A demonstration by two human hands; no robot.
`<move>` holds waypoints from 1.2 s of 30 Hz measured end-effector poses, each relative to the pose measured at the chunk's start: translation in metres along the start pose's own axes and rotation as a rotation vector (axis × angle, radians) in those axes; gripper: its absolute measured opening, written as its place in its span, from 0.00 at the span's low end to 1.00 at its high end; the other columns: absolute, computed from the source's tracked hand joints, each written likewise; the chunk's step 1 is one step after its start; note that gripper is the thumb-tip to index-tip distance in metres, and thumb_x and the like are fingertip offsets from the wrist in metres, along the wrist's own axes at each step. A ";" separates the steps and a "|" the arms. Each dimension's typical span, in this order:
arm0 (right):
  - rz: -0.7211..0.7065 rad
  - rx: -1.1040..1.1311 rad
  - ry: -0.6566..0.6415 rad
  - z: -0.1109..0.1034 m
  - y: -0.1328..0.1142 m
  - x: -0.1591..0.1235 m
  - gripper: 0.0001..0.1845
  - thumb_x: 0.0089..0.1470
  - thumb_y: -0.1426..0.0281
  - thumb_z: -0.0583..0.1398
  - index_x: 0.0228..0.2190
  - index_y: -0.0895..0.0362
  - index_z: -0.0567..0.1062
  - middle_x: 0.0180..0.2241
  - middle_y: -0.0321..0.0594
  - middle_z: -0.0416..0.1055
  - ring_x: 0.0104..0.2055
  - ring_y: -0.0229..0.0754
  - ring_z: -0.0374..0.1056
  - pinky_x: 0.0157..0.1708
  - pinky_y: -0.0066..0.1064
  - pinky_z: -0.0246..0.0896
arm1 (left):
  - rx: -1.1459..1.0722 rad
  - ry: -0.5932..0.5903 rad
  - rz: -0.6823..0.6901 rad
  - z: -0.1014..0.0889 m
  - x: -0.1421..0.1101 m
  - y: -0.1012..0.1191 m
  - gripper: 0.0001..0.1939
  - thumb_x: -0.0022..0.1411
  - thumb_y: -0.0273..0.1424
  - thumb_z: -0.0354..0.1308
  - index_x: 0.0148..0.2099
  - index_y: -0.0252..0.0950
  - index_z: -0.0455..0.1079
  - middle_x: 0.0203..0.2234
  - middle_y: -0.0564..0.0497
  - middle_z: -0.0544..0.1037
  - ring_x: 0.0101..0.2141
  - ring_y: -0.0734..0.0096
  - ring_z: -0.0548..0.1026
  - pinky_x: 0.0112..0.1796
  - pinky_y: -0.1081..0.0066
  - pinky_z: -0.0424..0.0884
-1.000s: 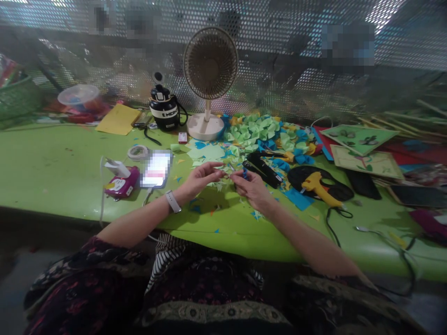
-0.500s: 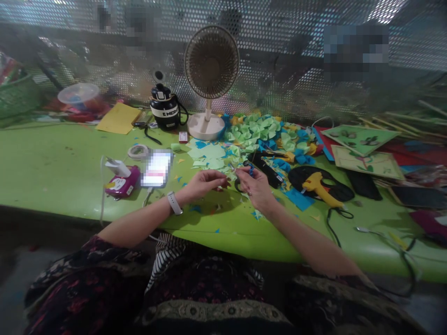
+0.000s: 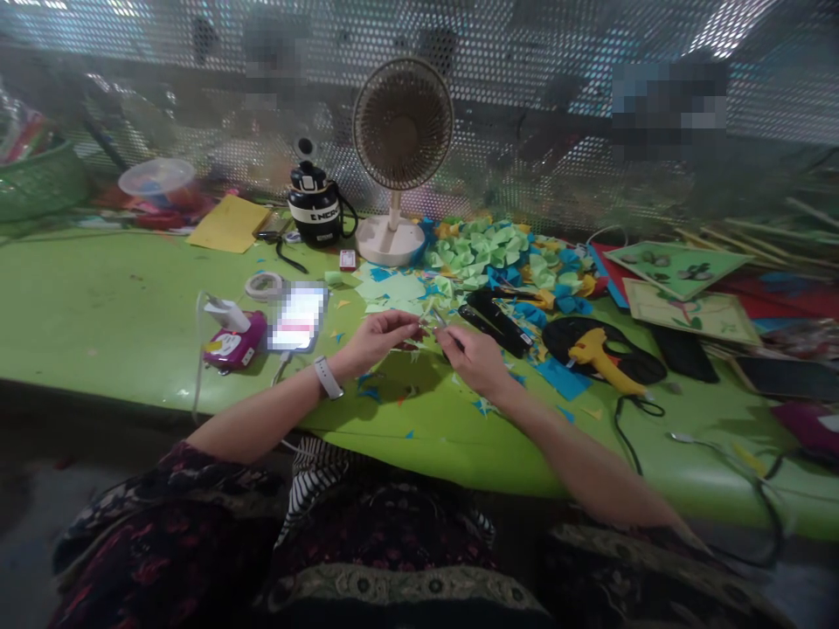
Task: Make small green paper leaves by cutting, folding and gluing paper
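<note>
My left hand (image 3: 384,339), with a white watch band at the wrist, is closed in a pinch over the middle of the table. A small pale green piece of paper (image 3: 407,346) shows at its fingertips, partly hidden. Close by on the right, my right hand (image 3: 475,354) is wrapped round a small pair of scissors, whose grey blades (image 3: 439,318) point up and left towards the left fingertips. The scissors' handles are mostly covered by my fingers. Flat light green paper pieces (image 3: 393,290) and a heap of folded green, blue and yellow paper shapes (image 3: 488,245) lie just beyond.
Right of my hands lie a black stapler (image 3: 498,323) and a yellow glue gun (image 3: 603,358). On the left are a lit phone (image 3: 298,319) and a purple power adapter (image 3: 234,341). A fan (image 3: 391,240) and black-and-white bottle (image 3: 315,210) stand behind. Paper scraps are scattered about.
My right hand has come closer to my left, and its fingers have closed round the scissors. The blue bit seen at its fingertips no longer shows there. The view has shifted slightly.
</note>
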State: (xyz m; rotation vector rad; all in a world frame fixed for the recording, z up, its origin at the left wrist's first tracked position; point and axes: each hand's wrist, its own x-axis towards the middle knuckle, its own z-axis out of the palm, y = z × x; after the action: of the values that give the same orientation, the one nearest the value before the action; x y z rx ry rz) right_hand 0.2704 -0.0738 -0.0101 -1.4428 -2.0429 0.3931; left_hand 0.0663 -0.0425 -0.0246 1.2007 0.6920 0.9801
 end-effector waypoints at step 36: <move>-0.056 -0.075 -0.057 0.001 0.000 -0.002 0.28 0.64 0.50 0.46 0.23 0.55 0.68 0.20 0.38 0.65 0.23 0.39 0.58 0.26 0.32 0.45 | 0.054 0.067 -0.015 -0.001 0.000 -0.002 0.16 0.48 0.39 0.72 0.34 0.33 0.79 0.30 0.47 0.82 0.29 0.74 0.78 0.30 0.73 0.75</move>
State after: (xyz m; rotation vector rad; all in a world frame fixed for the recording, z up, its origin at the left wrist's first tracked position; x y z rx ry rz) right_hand 0.2703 -0.0752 -0.0111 -1.4294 -2.1600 0.3415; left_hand 0.0656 -0.0424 -0.0268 1.2123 0.7832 0.9984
